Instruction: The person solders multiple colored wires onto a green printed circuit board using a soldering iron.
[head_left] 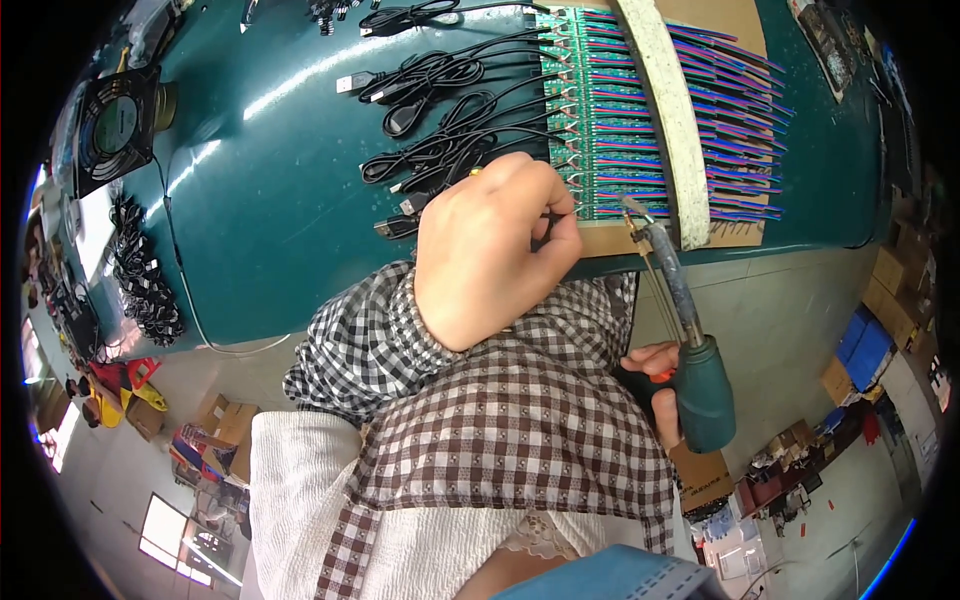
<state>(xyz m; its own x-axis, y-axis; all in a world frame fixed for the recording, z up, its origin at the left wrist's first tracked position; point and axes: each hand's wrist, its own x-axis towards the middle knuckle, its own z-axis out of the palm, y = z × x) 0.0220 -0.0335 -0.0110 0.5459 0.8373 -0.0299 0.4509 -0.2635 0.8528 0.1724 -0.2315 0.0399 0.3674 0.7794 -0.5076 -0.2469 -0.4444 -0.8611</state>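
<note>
the right hand is wrapped around the dark green handle of a gun-shaped soldering iron, gripping it beyond the table's near edge. the iron's metal shaft slants up and leftward, and its tip is near the lowest of the slim green circuit boards, which lie side by side in a column on a sheet of brown cardboard.

the left hand is curled, thumb and forefinger brought close together over something dark just beside the lower boards; i cannot tell what it pinches. black cables with metal plugs, coiled in bundles, run to the boards' left ends. thin blue, red and black wires fan out on the right, under a long speckled white bar. on the glossy green tabletop, a square black fan is far left.
</note>
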